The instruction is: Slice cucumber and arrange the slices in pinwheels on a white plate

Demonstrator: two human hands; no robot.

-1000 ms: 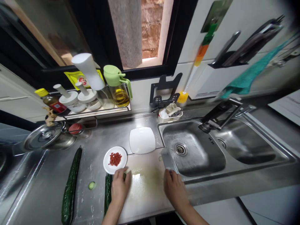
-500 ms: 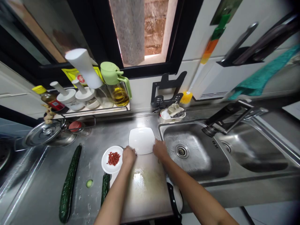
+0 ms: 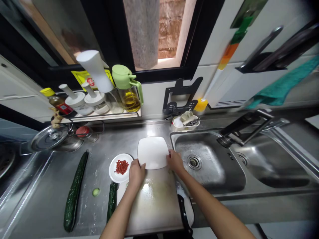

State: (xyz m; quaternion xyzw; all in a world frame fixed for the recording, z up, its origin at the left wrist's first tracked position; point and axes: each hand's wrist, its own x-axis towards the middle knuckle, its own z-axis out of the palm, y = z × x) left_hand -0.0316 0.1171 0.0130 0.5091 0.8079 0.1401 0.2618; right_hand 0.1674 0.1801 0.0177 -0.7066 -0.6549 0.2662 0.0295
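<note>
Gripping plate [image 3: 153,152] by opposite edges in fingers [image 3: 143,166] of left hand [image 3: 137,173] and right hand [image 3: 175,162]. Located at far end of board [image 3: 154,212], beside sink [image 3: 211,162]; unclear whether lifted. Judged as plate-handling step; calls for level, even hold, clear of dish [image 3: 112,170].

The rounded-square glossy plate [image 3: 153,153] is plain white; the small round plate [image 3: 112,171] is white, its chopped pieces [image 3: 122,167] red; the long slender cucumber [image 3: 75,192] is dark green; the round slice [image 3: 96,192] is paler green; the hanging fabric cloth [image 3: 276,91] is teal.
</note>
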